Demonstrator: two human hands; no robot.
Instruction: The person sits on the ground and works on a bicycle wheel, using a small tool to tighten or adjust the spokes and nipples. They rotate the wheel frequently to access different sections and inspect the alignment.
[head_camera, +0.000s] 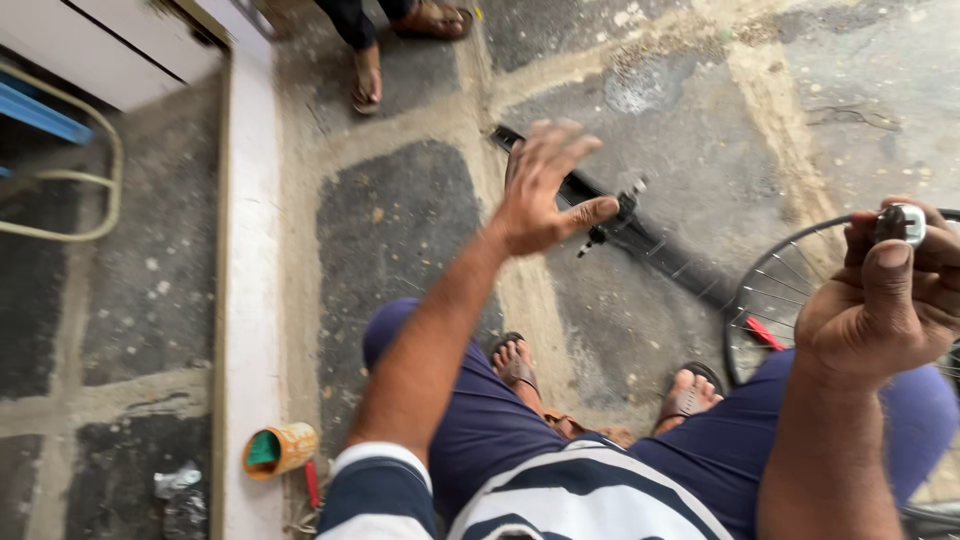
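The bicycle wheel (790, 290) is cut off at the right edge.

Soft daylight, motion blur (wide-angle edges)

left hand (540, 195): spread open above black bar-shaped bicycle part (640, 238) on stone floor (400, 230) | right hand (885, 290): fingers (880, 275) pinching small silver-black metal piece (900, 224) | spoked bicycle wheel (785, 290) beside knee | orange tin can (280, 450) lying near the wall

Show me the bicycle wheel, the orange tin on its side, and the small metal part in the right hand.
bicycle wheel (790, 275), head view, on the spokes.
orange tin (285, 448), head view, on its side wall.
small metal part (905, 224), head view, on its shiny end.
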